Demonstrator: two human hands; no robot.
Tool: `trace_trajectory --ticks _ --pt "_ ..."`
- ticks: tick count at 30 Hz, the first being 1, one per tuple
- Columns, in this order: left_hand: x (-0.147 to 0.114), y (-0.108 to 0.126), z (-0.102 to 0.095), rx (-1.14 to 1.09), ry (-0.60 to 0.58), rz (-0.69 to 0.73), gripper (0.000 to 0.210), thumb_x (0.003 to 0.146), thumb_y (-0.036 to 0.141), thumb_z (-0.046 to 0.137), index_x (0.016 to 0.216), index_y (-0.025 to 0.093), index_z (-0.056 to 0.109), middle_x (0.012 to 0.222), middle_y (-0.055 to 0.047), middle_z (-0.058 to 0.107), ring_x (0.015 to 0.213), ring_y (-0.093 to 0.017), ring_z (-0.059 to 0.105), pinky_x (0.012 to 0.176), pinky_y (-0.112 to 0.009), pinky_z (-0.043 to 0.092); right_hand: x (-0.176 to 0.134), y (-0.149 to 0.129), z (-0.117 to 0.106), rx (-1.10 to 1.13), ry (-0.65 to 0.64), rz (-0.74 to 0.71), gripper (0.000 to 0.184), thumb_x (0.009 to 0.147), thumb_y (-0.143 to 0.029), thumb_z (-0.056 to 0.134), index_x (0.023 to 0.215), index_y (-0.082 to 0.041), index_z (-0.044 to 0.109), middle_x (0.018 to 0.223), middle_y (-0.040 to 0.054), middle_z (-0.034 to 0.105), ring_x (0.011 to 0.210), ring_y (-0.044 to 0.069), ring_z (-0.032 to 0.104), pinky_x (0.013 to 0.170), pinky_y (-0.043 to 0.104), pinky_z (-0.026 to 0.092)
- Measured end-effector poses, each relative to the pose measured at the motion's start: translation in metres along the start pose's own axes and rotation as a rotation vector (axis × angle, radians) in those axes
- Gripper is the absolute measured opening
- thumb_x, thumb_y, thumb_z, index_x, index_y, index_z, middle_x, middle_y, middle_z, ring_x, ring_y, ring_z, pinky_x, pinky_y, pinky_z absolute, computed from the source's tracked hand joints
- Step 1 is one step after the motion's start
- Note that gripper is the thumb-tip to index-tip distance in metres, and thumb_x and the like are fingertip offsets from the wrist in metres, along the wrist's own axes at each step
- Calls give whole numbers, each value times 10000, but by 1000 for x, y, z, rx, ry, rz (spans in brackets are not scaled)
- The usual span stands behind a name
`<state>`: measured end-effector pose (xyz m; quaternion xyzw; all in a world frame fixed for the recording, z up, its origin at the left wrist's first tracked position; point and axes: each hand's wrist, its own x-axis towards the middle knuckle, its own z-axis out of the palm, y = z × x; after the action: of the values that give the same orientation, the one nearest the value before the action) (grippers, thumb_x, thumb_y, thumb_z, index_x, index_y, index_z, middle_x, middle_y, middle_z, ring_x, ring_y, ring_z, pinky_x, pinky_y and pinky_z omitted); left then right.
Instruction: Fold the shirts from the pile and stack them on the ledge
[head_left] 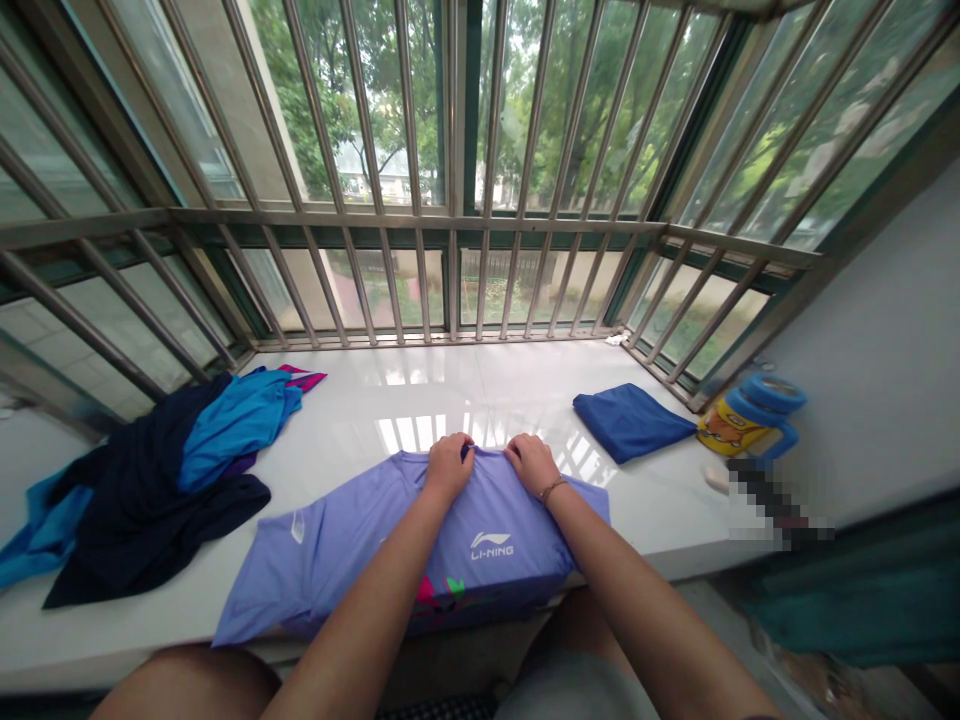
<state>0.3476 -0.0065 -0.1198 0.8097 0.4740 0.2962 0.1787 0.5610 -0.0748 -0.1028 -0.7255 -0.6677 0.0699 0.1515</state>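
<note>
Both sets of fingers [460, 443] pinch the collar [491, 450] — purple shirt [480, 505] spread nearside.

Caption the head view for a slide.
Left hand and right hand at the collar of a lavender shirt on a white ledge, between piled clothes and folded blue cloth.

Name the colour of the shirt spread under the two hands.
The shirt is light purple, with a white LI-NING logo; see it in the head view.

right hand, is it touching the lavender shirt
Touching: the head view shows the right hand with its fingers on the lavender shirt at its far edge.
</note>
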Motion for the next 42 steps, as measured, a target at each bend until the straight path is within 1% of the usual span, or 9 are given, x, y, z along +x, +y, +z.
trace_trajectory --ticks 4,7,9,16,20,26,31,35,42 --pt "-5 5 -1 33 27 151 409 885 39 567 1203 238 728 1285 -86 752 1238 -263 654 1098 -433 470 2 0 1 -18 -4 8 162 1076 -325 612 1005 -219 712 1097 76 720 1064 228 602 887 329 381" --pt "-10 9 -2 38 -40 299 394 887 39 575 1136 275 768 1316 -53 769 1294 -248 650 1222 -483 378 2 0 1 -24 0 21 167 1078 -337 611 1016 -223 717 1103 75 720 1073 227 601 898 329 380" --pt "-12 12 -1 52 -98 331 329 916 83 595 1100 282 779 1276 -44 793 1260 -243 678 1255 -517 336 1 1 2 -27 6 35 168 1081 -336 606 1019 -226 715 1110 72 720 1084 227 601 902 329 378" --pt "-14 17 3 157 -122 266 231 1010 220 589 1149 260 769 1341 -89 772 1281 -269 682 1221 -560 363 -1 2 5 -43 39 102 171 1087 -325 579 1037 -223 708 1119 77 715 1114 242 601 905 342 380" --pt "-14 16 4 162 -122 269 250 1020 223 582 1181 269 766 1351 -97 762 1286 -280 673 1210 -551 371 -1 1 4 -38 43 107 169 1085 -323 576 1035 -228 706 1123 80 715 1112 243 606 901 341 383" --pt "-10 11 7 124 -91 219 366 1019 226 588 1365 263 701 1389 -119 720 1317 -295 626 1199 -512 383 -2 1 3 -26 48 111 173 1082 -328 574 1029 -231 707 1120 78 714 1099 236 604 895 340 387" --pt "-5 9 6 150 -113 198 249 1013 212 587 1195 261 749 1248 -94 717 1220 -275 632 1147 -471 419 -2 2 3 -17 54 111 182 1082 -335 573 1025 -230 711 1113 80 713 1088 234 603 894 335 384" --pt "-4 11 1 137 -107 200 103 979 212 631 1042 240 708 1151 -80 695 1143 -256 627 1095 -432 446 -3 3 3 -11 61 111 182 1082 -341 575 1028 -230 709 1109 82 712 1086 237 599 898 338 384" --pt "-5 15 -3 112 -91 205 33 983 229 612 979 246 641 1041 -64 704 1078 -255 635 1041 -404 449 -3 2 3 -7 63 110 166 1075 -337 591 1019 -232 706 1102 77 714 1083 238 598 899 342 384"
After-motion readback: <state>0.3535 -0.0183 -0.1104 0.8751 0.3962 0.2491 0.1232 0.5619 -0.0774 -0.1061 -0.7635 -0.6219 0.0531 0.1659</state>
